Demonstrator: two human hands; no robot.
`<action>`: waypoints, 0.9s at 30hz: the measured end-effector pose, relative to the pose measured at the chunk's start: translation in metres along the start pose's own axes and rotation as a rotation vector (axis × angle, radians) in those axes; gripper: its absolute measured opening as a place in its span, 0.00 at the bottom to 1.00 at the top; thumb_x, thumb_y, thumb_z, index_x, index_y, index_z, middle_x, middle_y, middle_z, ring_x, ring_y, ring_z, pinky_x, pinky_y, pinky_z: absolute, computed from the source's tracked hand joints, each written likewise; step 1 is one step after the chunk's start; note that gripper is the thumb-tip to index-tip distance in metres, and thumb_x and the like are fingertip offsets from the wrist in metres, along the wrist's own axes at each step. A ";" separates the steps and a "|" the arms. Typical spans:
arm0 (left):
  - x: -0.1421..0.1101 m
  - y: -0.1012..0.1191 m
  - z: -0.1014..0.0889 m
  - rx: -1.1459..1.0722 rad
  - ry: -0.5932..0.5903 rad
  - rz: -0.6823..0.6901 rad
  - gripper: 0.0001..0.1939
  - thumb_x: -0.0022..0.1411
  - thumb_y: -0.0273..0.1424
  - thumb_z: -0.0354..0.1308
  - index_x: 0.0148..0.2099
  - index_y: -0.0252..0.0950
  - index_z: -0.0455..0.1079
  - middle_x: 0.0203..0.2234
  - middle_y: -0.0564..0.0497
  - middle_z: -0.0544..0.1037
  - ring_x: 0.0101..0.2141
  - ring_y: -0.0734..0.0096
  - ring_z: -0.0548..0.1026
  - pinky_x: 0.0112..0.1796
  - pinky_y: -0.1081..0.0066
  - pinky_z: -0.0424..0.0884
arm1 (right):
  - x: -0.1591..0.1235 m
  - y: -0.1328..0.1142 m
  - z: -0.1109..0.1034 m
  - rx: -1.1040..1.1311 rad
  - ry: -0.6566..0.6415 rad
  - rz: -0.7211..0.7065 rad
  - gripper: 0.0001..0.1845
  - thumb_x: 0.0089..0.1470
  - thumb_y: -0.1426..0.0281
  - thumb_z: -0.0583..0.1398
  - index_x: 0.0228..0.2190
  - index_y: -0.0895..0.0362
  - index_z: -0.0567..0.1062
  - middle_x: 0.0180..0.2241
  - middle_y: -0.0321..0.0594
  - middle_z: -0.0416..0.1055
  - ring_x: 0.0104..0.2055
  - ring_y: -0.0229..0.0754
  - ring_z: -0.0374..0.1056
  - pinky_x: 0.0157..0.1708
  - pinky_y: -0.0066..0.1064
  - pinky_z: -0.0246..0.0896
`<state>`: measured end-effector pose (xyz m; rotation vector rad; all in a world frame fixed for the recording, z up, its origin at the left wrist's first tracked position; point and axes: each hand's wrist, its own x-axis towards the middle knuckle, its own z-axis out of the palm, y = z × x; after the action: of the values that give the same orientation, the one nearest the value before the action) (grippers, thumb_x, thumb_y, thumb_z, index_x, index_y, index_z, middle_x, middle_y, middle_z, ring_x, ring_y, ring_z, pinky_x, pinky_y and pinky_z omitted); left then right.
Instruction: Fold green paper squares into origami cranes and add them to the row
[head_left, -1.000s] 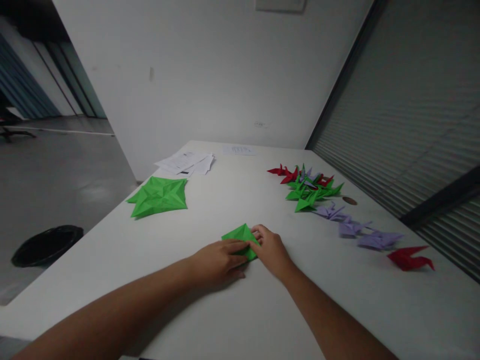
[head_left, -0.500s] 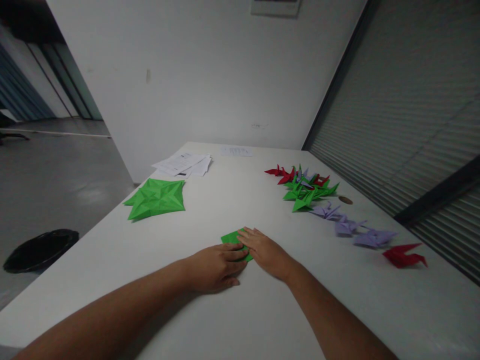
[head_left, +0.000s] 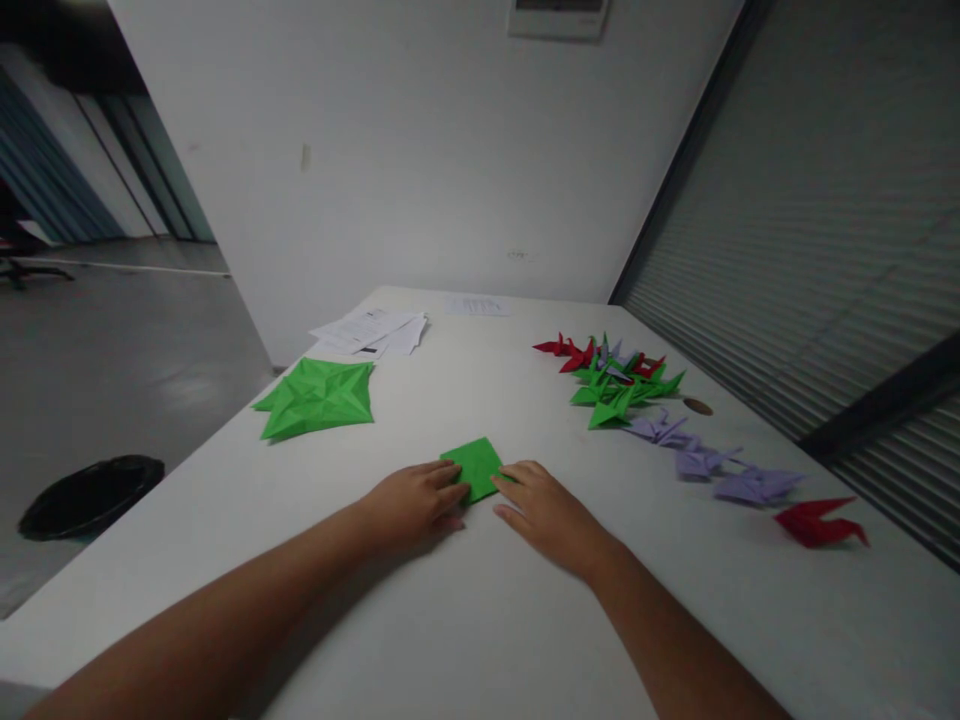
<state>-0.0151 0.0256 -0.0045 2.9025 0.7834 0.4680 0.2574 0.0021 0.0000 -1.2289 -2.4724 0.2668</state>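
Note:
A green paper folded into a small square (head_left: 478, 464) lies on the white table in front of me, one corner pointing away. My left hand (head_left: 418, 503) rests at its left edge, with the fingertips flat on the paper and the thumb beneath on the table side. At the right corner, my right hand (head_left: 541, 508) touches the paper with its fingertips. Its thumb is spread apart, toward me. Part of the right corner is hidden under those fingers. Both hands are open.
Creased green sheets (head_left: 319, 398) lie at the left, before some printed papers (head_left: 371, 330). On the right are folded paper cranes in green (head_left: 611, 408), purple (head_left: 759, 485) and red (head_left: 819, 522), near a brown disc (head_left: 698, 406). A black-lined bin (head_left: 90, 497) stands left of the table (head_left: 450, 640).
My hands have drawn apart, uncovering the middle of the green square. The right hand has shifted right and down, off the left fingers. The view has tilted slightly.

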 end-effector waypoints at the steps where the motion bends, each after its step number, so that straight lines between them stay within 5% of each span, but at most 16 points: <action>1: -0.001 -0.003 0.002 0.013 0.003 -0.027 0.26 0.70 0.45 0.58 0.62 0.34 0.71 0.58 0.32 0.75 0.59 0.44 0.73 0.59 0.50 0.71 | -0.001 -0.003 -0.001 0.023 -0.012 -0.008 0.19 0.63 0.66 0.63 0.55 0.57 0.79 0.54 0.53 0.76 0.58 0.56 0.67 0.61 0.52 0.63; 10: -0.008 -0.020 0.010 -0.038 -0.022 -0.067 0.26 0.73 0.44 0.53 0.65 0.34 0.70 0.67 0.29 0.65 0.66 0.40 0.64 0.63 0.43 0.63 | -0.004 -0.022 -0.013 0.197 -0.108 -0.099 0.15 0.63 0.65 0.64 0.50 0.52 0.81 0.52 0.47 0.77 0.57 0.53 0.68 0.60 0.47 0.63; 19: -0.005 -0.018 0.003 -0.058 -0.080 0.022 0.22 0.72 0.33 0.57 0.65 0.40 0.71 0.68 0.33 0.64 0.67 0.40 0.63 0.62 0.41 0.63 | -0.001 -0.005 0.000 0.160 -0.135 -0.042 0.24 0.66 0.62 0.61 0.61 0.53 0.73 0.66 0.50 0.66 0.69 0.54 0.59 0.70 0.56 0.46; 27: 0.000 0.000 -0.002 -0.007 0.019 0.042 0.15 0.69 0.27 0.57 0.55 0.34 0.77 0.59 0.36 0.74 0.57 0.48 0.73 0.58 0.52 0.71 | -0.001 -0.011 -0.003 0.148 -0.103 -0.070 0.21 0.64 0.64 0.63 0.57 0.52 0.77 0.60 0.49 0.72 0.64 0.54 0.62 0.65 0.50 0.58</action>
<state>-0.0161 0.0257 -0.0028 2.9176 0.7228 0.5026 0.2509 -0.0054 0.0065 -1.0912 -2.5252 0.4961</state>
